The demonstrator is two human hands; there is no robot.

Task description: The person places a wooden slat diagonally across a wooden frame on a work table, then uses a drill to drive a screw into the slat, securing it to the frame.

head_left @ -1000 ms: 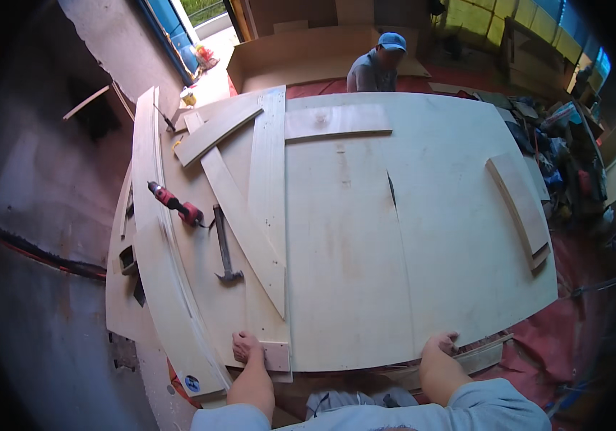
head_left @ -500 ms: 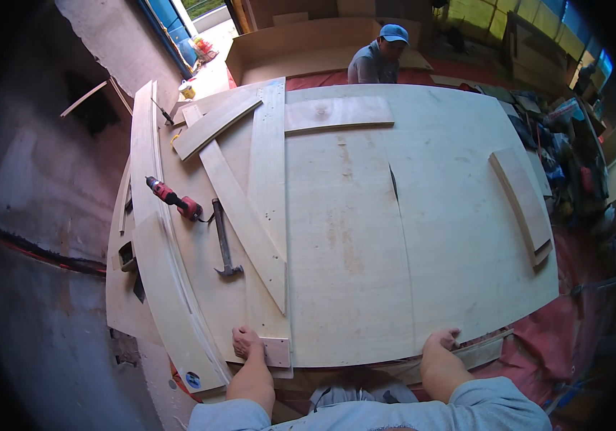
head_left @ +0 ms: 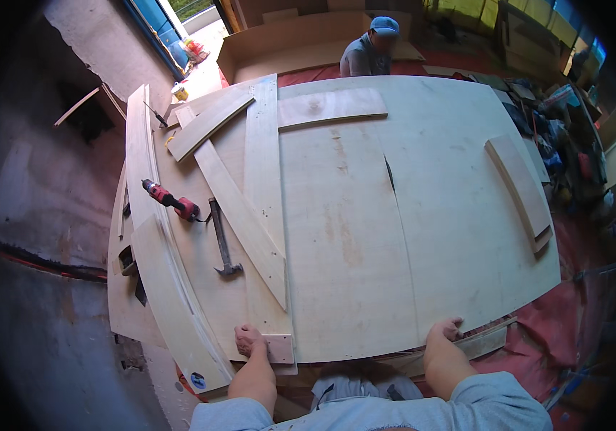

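Observation:
A large pale plywood sheet (head_left: pixel 351 287) lies before me. My left hand (head_left: pixel 250 340) rests closed on a pale strip near its front edge, against a small wooden block (head_left: pixel 280 349); whatever its fingers hold is hidden. At the front edge to the right, my right hand (head_left: pixel 447 330) curls around the rim of the sheet. Above my left hand lie a claw hammer (head_left: pixel 221 241) and a red cordless drill (head_left: pixel 171 201). A long upright strip (head_left: pixel 261 165) and a slanted strip (head_left: pixel 243 212) meet to the hammer's right.
Across the sheet, a person in a blue cap (head_left: pixel 371 50) is low behind the far edge. Loose boards lie at the far middle (head_left: pixel 333 108) and right (head_left: pixel 520 190). A curved board (head_left: pixel 178 302) runs along the left. Clutter (head_left: pixel 559 136) is piled at right, beside red sheeting (head_left: pixel 538 337).
The view has shifted slightly. My right hand's fingers, stretched out over the edge before, are now more curled. My left hand stays beside the block. The person opposite has turned the head a little.

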